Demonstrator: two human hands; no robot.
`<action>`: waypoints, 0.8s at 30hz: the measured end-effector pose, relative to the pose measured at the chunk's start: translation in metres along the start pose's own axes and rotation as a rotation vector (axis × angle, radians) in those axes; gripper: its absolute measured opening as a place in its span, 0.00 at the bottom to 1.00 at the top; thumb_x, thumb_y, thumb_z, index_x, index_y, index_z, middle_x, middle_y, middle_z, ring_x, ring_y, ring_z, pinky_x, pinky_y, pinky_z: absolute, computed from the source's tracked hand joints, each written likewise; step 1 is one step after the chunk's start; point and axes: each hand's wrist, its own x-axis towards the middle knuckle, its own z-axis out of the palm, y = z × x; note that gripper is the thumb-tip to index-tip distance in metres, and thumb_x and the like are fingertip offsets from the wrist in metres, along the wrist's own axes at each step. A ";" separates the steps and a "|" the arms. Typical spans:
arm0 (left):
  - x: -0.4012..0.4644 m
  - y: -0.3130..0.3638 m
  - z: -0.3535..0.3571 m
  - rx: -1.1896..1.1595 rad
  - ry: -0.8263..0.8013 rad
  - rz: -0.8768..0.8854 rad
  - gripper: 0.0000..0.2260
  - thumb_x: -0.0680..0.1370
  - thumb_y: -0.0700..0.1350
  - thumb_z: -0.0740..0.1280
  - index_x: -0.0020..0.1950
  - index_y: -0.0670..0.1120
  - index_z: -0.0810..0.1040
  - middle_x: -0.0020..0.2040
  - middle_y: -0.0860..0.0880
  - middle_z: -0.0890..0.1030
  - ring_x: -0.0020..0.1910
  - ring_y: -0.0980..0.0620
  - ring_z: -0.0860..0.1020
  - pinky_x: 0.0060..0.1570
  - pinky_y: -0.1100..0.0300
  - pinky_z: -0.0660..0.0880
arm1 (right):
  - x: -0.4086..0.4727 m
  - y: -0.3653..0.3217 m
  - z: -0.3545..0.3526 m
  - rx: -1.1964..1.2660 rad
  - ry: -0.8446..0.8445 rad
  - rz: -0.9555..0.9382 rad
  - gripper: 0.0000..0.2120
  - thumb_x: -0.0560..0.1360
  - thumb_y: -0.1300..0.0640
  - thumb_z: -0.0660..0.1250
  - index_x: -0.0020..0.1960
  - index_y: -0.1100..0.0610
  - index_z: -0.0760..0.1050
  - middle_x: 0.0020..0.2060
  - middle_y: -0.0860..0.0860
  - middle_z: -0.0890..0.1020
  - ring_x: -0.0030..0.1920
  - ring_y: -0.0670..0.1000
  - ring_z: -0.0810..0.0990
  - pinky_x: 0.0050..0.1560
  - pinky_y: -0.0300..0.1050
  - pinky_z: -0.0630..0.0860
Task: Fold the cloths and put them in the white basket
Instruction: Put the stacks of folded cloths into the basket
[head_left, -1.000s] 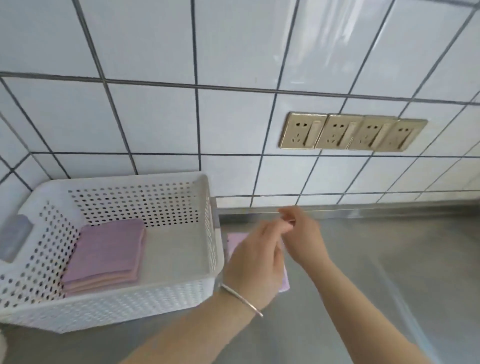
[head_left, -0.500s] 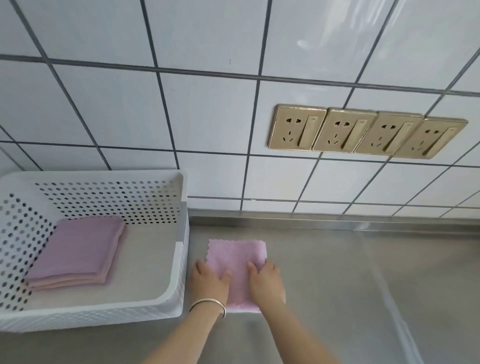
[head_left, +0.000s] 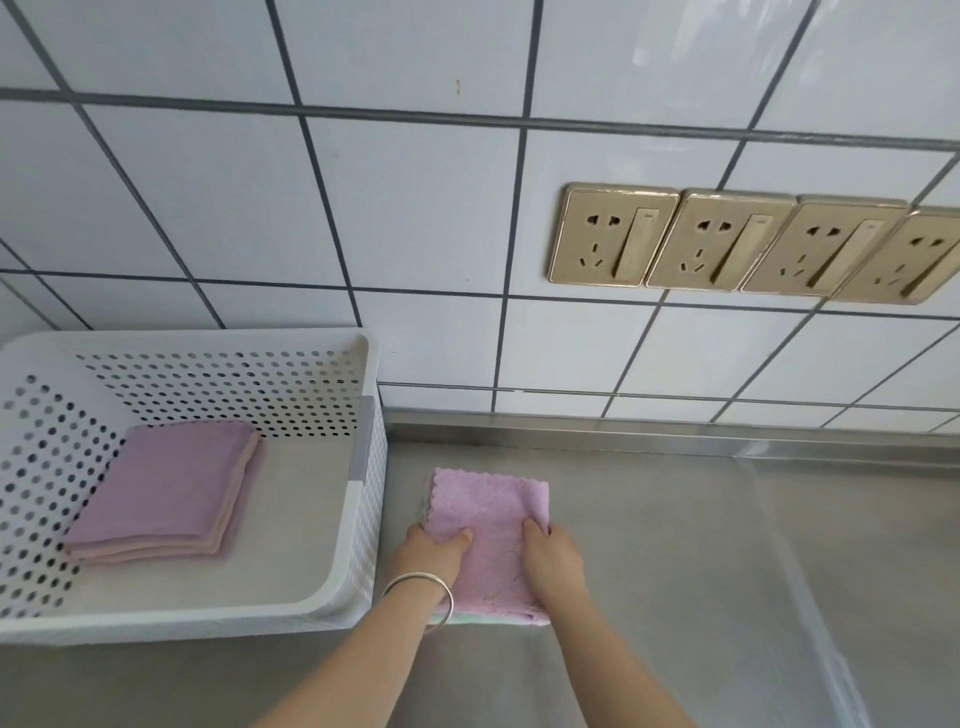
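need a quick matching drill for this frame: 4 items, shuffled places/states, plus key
Things:
1. pink cloth
2. folded stack
3. sockets
4. bracelet

Places:
A. inside the white basket
B. on the tiled wall
C. on the left wrist
D. on the steel counter, gripped by left hand and right hand

Pairs: 1-D, 2-A, 3-B, 4-C

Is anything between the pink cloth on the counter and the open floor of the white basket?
Only the white basket's near right wall, which stands between the pink cloth and the bare floor beside the folded stack. The cloth must go up over that rim. Both the left hand and right hand grip it.
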 end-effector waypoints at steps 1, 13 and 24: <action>-0.002 0.002 -0.001 -0.010 -0.016 0.002 0.30 0.70 0.61 0.64 0.65 0.43 0.70 0.61 0.42 0.77 0.58 0.40 0.76 0.60 0.50 0.73 | -0.002 0.000 -0.002 0.021 -0.013 -0.002 0.19 0.79 0.51 0.52 0.59 0.63 0.72 0.53 0.59 0.76 0.50 0.58 0.73 0.50 0.46 0.68; -0.144 0.077 -0.084 -0.472 0.059 0.617 0.09 0.74 0.48 0.67 0.50 0.50 0.69 0.44 0.53 0.78 0.42 0.57 0.77 0.38 0.69 0.71 | -0.130 -0.085 -0.112 0.209 0.419 -0.467 0.17 0.80 0.52 0.54 0.35 0.57 0.67 0.38 0.55 0.73 0.41 0.56 0.70 0.37 0.47 0.63; -0.132 0.002 -0.285 -0.524 0.422 0.654 0.12 0.78 0.50 0.61 0.59 0.47 0.73 0.51 0.52 0.76 0.51 0.52 0.73 0.49 0.63 0.64 | -0.220 -0.231 0.015 0.288 0.081 -0.684 0.15 0.78 0.49 0.55 0.42 0.58 0.73 0.41 0.52 0.77 0.43 0.53 0.74 0.41 0.46 0.68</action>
